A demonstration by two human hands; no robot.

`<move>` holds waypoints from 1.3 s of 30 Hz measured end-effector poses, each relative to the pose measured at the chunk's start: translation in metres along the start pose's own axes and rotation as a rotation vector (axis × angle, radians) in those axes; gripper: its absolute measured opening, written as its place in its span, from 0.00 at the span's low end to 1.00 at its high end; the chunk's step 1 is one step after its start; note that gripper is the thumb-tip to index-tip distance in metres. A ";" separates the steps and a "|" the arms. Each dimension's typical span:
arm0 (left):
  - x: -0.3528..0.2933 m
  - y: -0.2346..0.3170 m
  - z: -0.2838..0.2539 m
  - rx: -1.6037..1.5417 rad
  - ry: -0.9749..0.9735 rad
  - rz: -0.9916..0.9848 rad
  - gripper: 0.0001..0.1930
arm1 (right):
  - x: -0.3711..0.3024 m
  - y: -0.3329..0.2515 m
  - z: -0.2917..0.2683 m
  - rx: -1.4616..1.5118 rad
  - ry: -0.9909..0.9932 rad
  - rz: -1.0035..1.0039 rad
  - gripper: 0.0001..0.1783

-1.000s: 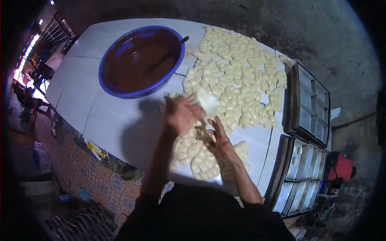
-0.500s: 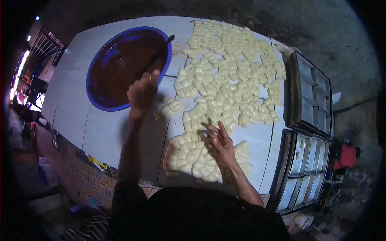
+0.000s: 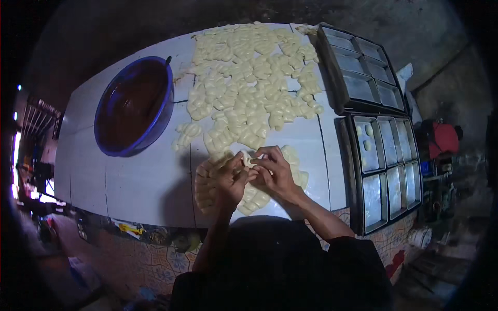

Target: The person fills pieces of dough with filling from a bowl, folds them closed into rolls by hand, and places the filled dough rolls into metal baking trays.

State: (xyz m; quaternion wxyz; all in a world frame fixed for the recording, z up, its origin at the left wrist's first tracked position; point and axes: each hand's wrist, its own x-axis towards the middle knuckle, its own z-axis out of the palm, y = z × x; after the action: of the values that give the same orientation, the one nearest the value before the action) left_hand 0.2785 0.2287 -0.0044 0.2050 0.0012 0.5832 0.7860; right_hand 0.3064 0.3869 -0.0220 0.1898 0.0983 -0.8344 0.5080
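Both my hands meet low over the near dough pieces, pinching one small piece of pale dough between them. My left hand has its fingers closed on the dough's left side. From the other side, the fingertips of my right hand press on it. Beneath and around them lie pale, smooth dough pieces packed side by side. A wide blue-purple basin at the left holds a dark brown mass; a dark handle tip shows at its rim.
Many more dough pieces spread over the white tiled table. At the right stand two divided metal pans, a far one and a near one; the near one holds several small dough pieces. Someone in red is beyond them.
My left hand has come from beside the basin to the near dough, and my right hand has closed. Both now grip one small piece. The whole view has shifted, moving the table's things leftward.
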 end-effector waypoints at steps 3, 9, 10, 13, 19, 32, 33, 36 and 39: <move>-0.012 -0.005 0.025 0.142 -0.108 0.203 0.16 | -0.007 -0.011 -0.022 0.416 0.242 0.151 0.06; -0.007 -0.042 0.046 0.596 -0.181 0.124 0.15 | -0.048 -0.027 -0.059 0.131 0.130 0.077 0.09; -0.009 -0.051 0.054 0.170 -0.108 -0.048 0.14 | -0.052 -0.025 -0.067 0.155 0.126 0.135 0.09; -0.030 -0.049 0.105 0.245 -0.008 0.105 0.12 | -0.075 -0.013 -0.080 0.143 0.310 0.274 0.10; -0.020 -0.090 0.126 0.562 -0.317 0.526 0.09 | -0.119 0.019 -0.145 0.742 -0.144 0.741 0.28; 0.013 -0.108 0.131 0.087 -0.115 0.290 0.17 | -0.157 0.129 -0.328 -0.572 0.132 0.748 0.23; 0.009 -0.108 0.126 0.070 -0.021 0.236 0.17 | -0.158 0.131 -0.327 -0.597 0.149 0.668 0.25; -0.001 -0.117 0.094 0.013 0.092 0.229 0.20 | -0.146 0.121 -0.327 -0.566 0.182 0.681 0.26; -0.007 -0.131 0.064 0.111 0.287 0.234 0.14 | -0.136 0.105 -0.303 -0.899 0.440 0.311 0.21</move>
State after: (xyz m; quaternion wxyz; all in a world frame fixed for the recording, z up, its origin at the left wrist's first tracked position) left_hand 0.3427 0.3164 -0.1025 0.0264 -0.0316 0.6448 0.7632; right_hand 0.4583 0.6998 -0.0386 0.3062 -0.2270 -0.9152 0.1307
